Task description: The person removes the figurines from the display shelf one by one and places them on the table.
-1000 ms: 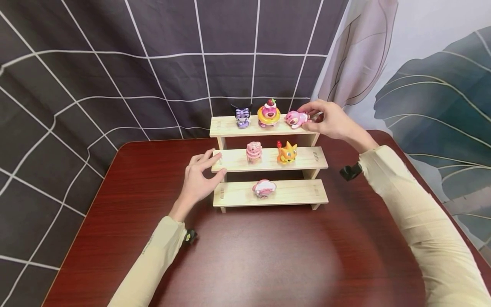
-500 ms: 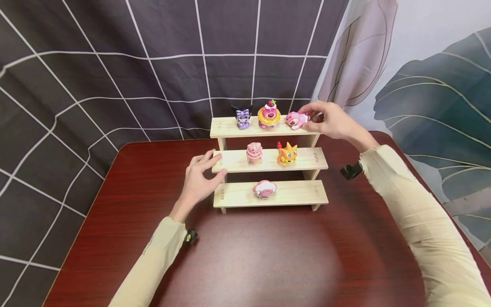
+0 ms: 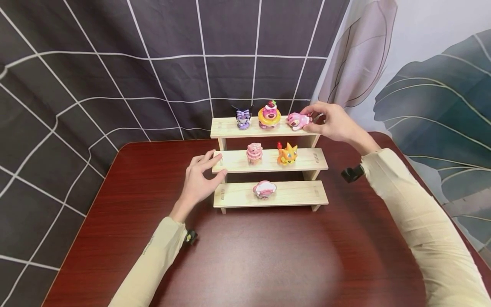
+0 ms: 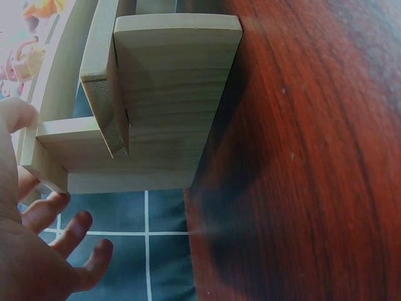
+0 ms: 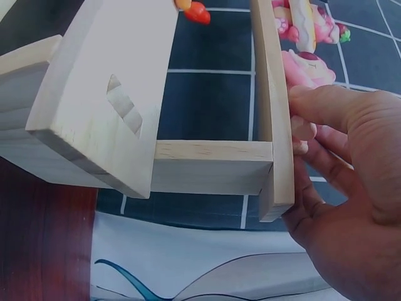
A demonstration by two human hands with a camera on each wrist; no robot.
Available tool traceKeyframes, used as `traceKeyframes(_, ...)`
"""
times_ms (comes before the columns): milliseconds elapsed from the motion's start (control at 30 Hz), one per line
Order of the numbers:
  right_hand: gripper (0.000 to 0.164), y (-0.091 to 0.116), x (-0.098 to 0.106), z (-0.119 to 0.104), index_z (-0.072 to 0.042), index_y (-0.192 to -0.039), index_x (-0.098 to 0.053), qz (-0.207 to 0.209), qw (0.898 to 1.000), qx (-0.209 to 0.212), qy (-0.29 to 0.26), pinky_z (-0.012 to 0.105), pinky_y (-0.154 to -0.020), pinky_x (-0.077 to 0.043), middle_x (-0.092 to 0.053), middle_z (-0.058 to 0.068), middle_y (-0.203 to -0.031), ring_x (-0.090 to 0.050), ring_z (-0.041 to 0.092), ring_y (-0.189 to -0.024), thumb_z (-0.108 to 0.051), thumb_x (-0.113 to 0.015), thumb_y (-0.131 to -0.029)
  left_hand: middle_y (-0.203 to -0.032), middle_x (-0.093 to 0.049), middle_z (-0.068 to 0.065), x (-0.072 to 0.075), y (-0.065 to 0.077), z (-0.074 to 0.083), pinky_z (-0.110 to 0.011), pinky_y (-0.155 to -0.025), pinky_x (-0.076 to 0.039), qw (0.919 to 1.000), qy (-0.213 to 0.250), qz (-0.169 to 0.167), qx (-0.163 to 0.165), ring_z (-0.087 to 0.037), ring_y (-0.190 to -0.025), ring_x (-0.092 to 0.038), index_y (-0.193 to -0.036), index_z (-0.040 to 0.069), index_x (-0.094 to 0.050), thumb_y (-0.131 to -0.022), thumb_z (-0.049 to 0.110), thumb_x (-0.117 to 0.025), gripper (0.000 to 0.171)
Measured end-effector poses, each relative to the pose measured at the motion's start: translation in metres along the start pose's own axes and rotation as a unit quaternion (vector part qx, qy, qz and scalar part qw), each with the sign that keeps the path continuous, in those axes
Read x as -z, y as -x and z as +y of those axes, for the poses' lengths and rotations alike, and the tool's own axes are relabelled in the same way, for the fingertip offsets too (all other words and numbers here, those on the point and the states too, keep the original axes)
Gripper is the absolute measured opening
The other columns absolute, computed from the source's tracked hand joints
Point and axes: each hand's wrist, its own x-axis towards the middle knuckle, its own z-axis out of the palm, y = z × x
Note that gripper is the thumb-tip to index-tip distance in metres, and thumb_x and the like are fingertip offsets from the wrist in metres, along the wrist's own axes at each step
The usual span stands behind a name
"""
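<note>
A three-tier wooden display shelf stands on the table, bearing small toy figurines. My right hand pinches a pink bear figurine between thumb and fingers at the right end of the top tier. The bear lies on its front, its head toward the left; the hand covers its rear part. At the left end of the middle tier, my left hand holds the board's end, its thumb at the front edge. In the left wrist view, the other left fingers spread beyond the board.
On the top tier stand a purple figurine and a bear in a yellow ring. The middle tier bears a pink figurine and an orange one. A pink-and-white figurine sits on the bottom tier. A dark checked curtain hangs behind.
My right hand and the pink bear figurine have shifted slightly to the right along the top tier. The left hand stays at the board's end.
</note>
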Motion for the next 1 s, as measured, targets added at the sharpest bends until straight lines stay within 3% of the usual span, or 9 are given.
traceKeyframes(267,0.035,0.003,0.001,-0.001,-0.003,-0.117,-0.069,0.013,1.0,0.003,0.009,0.028,-0.073,-0.043,-0.067,0.01,-0.101,-0.058,0.023,-0.091,-0.002,-0.078,-0.083,-0.137,-0.059,-0.014,0.0,0.0,0.0,-0.054,-0.096,-0.039,1.0,0.002,0.001,0.0,-0.035,-0.117,-0.051,-0.125,0.01,-0.072,-0.082,0.024,-0.08,0.046)
traceKeyframes(433,0.033,0.006,0.002,-0.003,-0.002,-0.115,-0.07,0.017,1.0,0.017,0.014,0.03,-0.071,-0.045,-0.067,0.009,-0.098,-0.058,0.021,-0.088,0.0,-0.077,-0.083,-0.138,-0.059,-0.013,0.0,0.001,0.001,-0.055,-0.096,-0.038,1.0,0.002,-0.001,0.005,-0.035,-0.118,-0.051,-0.125,0.01,-0.072,-0.082,0.024,-0.08,0.046)
traceKeyframes(667,0.031,0.011,0.004,-0.01,-0.001,-0.113,-0.07,0.02,0.999,0.024,0.006,0.021,-0.07,-0.043,-0.068,0.009,-0.097,-0.058,0.023,-0.085,0.001,-0.075,-0.083,-0.137,-0.06,-0.013,0.0,0.0,0.001,-0.053,-0.095,-0.04,1.0,0.001,0.001,0.005,-0.034,-0.116,-0.051,-0.125,0.011,-0.072,-0.082,0.024,-0.08,0.046)
traceKeyframes(1000,0.031,0.018,0.003,-0.02,-0.002,-0.111,-0.072,0.03,0.999,0.022,0.002,0.025,-0.071,-0.045,-0.068,0.007,-0.094,-0.059,0.021,-0.083,-0.001,-0.078,-0.081,-0.137,-0.06,-0.013,-0.001,0.0,-0.002,-0.053,-0.094,-0.04,1.0,0.005,0.006,-0.005,-0.034,-0.115,-0.051,-0.126,0.012,-0.072,-0.082,0.024,-0.081,0.046)
